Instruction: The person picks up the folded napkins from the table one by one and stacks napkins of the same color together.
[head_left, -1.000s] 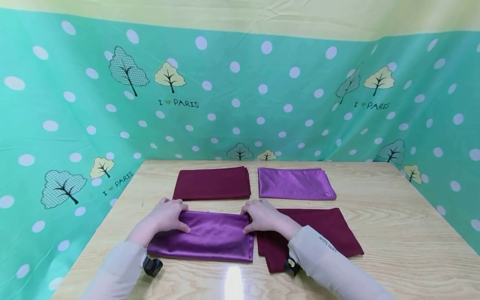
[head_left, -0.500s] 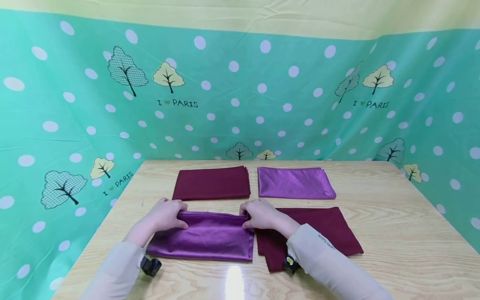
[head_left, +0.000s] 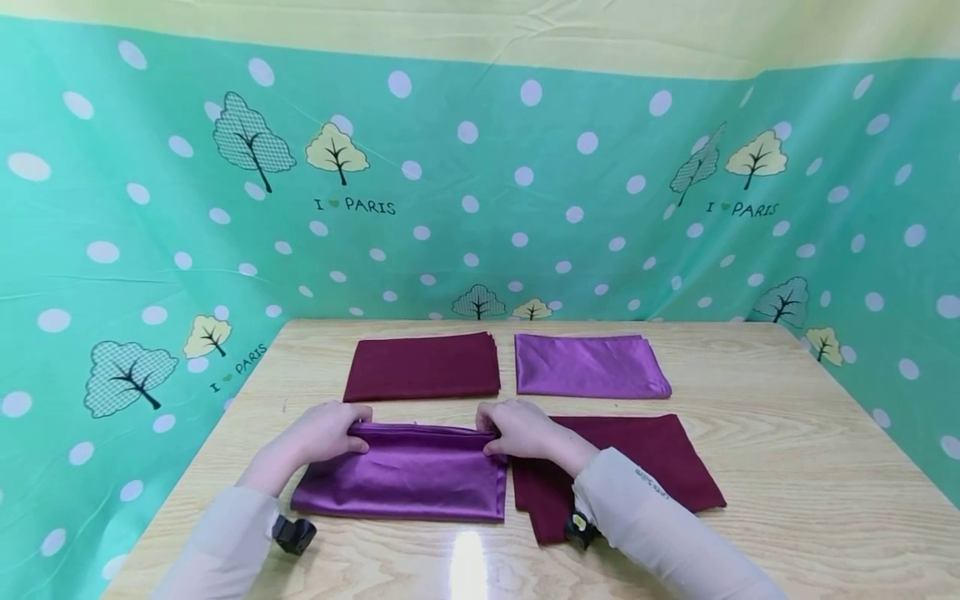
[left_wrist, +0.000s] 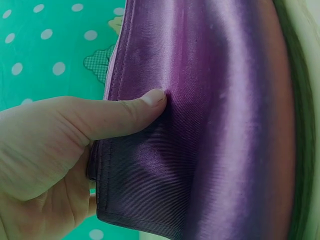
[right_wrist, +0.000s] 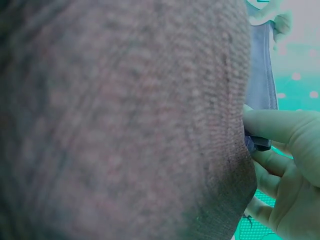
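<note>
A folded purple satin cloth [head_left: 420, 479] lies at the front left of the table, its far edge slightly raised. My left hand [head_left: 324, 433] pinches that edge near its left end. In the left wrist view, the thumb [left_wrist: 127, 116] presses on the near face of the stitched purple cloth [left_wrist: 150, 60], the other fingers behind it. At the right end of the same edge, my right hand [head_left: 517, 429] pinches the layers between thumb and fingers. Blurred ribbed fabric [right_wrist: 140, 120] fills most of the right wrist view, with the right hand [right_wrist: 295, 160] at its side.
Under my right forearm spreads a maroon cloth [head_left: 652, 467], partly unfolded. Behind lie a folded maroon cloth [head_left: 423, 367] and a lighter purple cloth [head_left: 588, 367] on the wooden table [head_left: 787, 417]. A green dotted curtain [head_left: 525, 208] hangs behind the table.
My left hand has slid slightly left along the far edge of the purple cloth, and my right hand has shifted a little left. The edge stands gathered a bit higher between them.
</note>
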